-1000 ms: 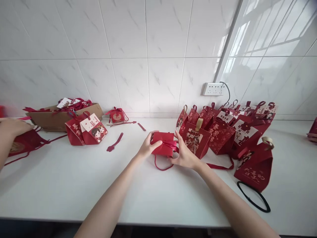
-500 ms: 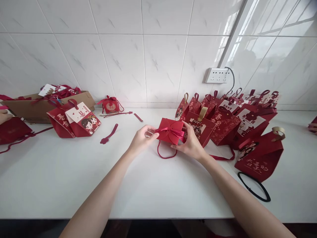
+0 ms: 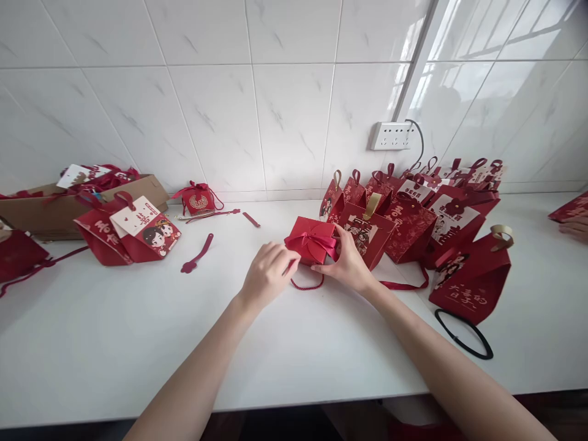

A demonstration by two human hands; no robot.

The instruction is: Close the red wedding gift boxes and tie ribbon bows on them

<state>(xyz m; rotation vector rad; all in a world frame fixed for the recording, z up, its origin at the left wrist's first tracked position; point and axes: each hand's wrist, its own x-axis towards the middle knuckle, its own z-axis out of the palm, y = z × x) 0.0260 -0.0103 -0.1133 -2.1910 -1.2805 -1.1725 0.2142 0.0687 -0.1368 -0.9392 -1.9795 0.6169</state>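
Note:
A small red gift box (image 3: 309,231) with a shiny ribbon (image 3: 316,243) tied in a bow on its top stands on the white table. My right hand (image 3: 351,260) grips its right side, the thumb at the front and the fingers behind. My left hand (image 3: 266,275) is at the front left corner, its fingers curled into a pinch; what they hold, if anything, is hidden. A twisted red cord handle (image 3: 307,287) lies on the table in front of the box.
Many red gift bags (image 3: 408,226) crowd the right, beside a black ring (image 3: 463,334). Leftward are a flower-ended strap (image 3: 197,252), two paper bags (image 3: 138,239), a small red box (image 3: 198,199) and a cardboard box (image 3: 41,217). Another person's hand (image 3: 574,230) shows at far right.
My left hand has come off the box's left edge and curled lower at its front corner. My right hand keeps its hold. The whole view has shifted slightly.

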